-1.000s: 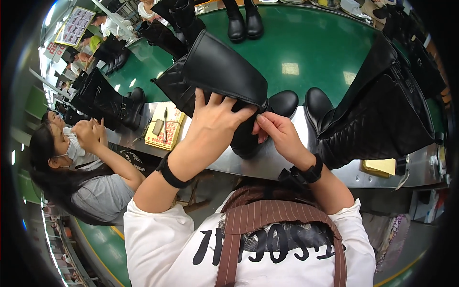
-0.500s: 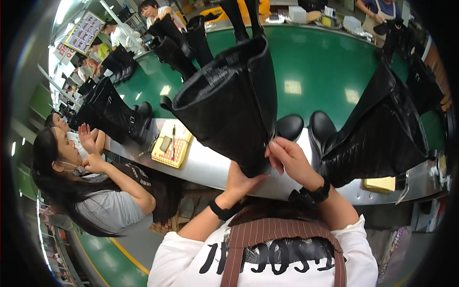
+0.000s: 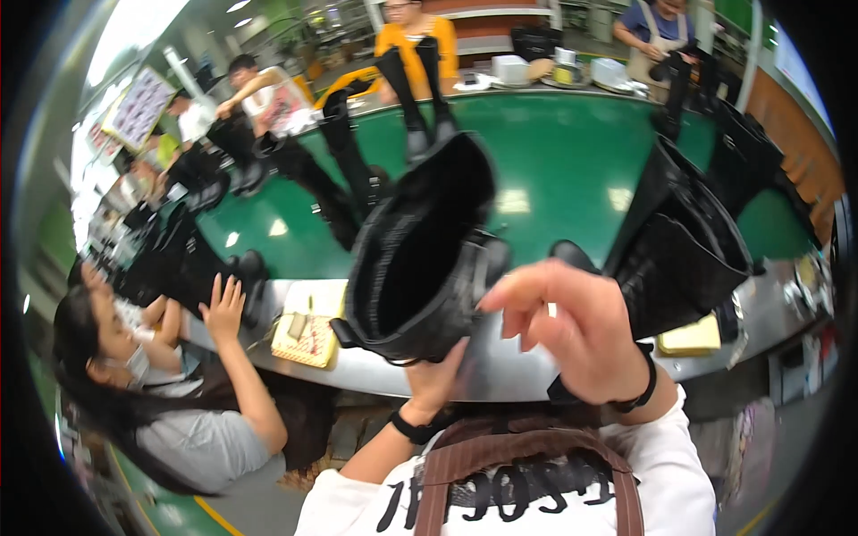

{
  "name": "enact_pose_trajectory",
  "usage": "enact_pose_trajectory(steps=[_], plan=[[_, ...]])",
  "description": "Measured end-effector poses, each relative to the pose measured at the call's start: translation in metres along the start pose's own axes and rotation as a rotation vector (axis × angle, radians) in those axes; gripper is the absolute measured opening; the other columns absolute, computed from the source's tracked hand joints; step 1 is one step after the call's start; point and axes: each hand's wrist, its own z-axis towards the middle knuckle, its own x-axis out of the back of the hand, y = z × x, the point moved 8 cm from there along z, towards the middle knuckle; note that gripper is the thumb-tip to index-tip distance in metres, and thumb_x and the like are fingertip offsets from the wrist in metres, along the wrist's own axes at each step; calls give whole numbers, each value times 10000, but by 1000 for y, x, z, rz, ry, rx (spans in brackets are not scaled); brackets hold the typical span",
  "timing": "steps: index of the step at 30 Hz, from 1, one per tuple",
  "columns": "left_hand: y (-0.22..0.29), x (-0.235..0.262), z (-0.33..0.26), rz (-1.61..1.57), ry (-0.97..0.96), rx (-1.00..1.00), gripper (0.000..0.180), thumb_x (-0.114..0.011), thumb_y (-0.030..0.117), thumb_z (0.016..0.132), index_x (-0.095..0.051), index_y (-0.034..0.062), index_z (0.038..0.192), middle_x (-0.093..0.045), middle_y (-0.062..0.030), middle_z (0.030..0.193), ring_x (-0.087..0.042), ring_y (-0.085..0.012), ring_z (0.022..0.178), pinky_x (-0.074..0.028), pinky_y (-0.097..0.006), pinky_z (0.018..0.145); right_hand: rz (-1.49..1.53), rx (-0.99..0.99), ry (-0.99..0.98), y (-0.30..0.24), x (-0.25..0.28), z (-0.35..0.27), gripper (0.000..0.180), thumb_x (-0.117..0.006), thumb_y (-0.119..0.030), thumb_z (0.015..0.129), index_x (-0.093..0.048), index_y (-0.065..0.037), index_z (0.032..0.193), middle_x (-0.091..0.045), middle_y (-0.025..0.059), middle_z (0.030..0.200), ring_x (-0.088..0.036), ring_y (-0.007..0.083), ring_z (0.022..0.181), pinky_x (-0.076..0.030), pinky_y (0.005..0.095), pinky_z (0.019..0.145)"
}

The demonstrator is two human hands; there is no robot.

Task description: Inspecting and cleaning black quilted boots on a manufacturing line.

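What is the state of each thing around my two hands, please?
Left hand, holding the near boot from below, fingers mostly hidden
Right hand, raised, fingers half curled, blurred; contact with near boot unclear
Near boot, wide open at the top
Right boot, standing, open at the top
Left yellow stack, flat on the metal bench
Right yellow stack, flat, partly covered

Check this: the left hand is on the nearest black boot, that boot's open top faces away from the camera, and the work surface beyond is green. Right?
No: the open top of the nearest black boot faces toward the camera; the head view looks down into its dark inside. The left hand on it and the green work surface beyond are right.
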Motion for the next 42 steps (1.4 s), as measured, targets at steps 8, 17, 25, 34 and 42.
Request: enact_pose_trajectory(steps=[8, 17, 25, 34, 42], plan=[[-1, 18, 5, 258, 51, -75, 565, -808, 98, 701, -516, -51, 1162, -617, -162, 1095, -610, -263, 977, -470, -343, 872, -1313, 395, 721, -100, 111, -101, 500, -678, -507, 789, -644, -53, 997, -527, 118, 1015, -509, 272, 987, -417, 405, 863], [-5, 25, 2, 343, 18, -151, 577, -801, 95, 697, -515, -36, 1181, -591, -166, 1114, -597, -266, 981, -468, -349, 868, -1215, 507, 550, -83, 99, -102, 277, -601, -254, 877, -599, 9, 965, -561, 144, 987, -528, 330, 1009, -418, 477, 927], [-7, 11, -4, 387, 77, -109, 683, -779, 172, 753, -430, -92, 1278, -564, -209, 1204, -564, -282, 1082, -417, -365, 977, -1072, 301, 1185, -90, 246, -192, 98, -618, -86, 905, -635, 2, 943, -653, 41, 882, -606, 93, 762, -464, 225, 727], [-7, 10, -9, 341, 86, -65, 667, -745, 106, 793, -386, -88, 1321, -524, -201, 1252, -558, -247, 1087, -443, -345, 953, -1440, -960, 776, 84, 414, -292, 140, -644, -227, 795, -708, -133, 877, -697, 84, 840, -663, 290, 823, -514, 388, 710], [-14, 15, -12, 390, 27, -66, 701, -759, 116, 788, -363, -80, 1332, -502, -203, 1264, -549, -249, 1099, -450, -337, 950, -1358, -1272, 1010, 134, 503, -353, 319, -658, -440, 799, -690, -149, 925, -689, 113, 977, -634, 324, 974, -484, 440, 828]])
